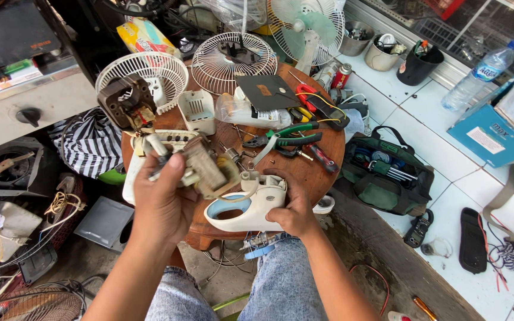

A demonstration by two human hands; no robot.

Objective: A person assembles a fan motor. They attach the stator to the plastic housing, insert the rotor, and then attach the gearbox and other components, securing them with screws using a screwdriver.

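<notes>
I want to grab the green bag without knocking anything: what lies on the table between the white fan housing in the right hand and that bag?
In the head view, bare wooden tabletop lies between the white fan housing and the green tool bag; red-handled pliers sit just above that line.

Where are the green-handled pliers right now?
The green pliers lie on the round wooden table, right of centre in the head view, just beyond the white fan housing under the right hand.

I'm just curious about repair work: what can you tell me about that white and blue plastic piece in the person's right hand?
The white plastic housing looks like a curved fan-base shell with a light blue oval inset and a short post on top. It lies tilted at the near edge of the round wooden table, gripped at its right end by the right hand.
</notes>
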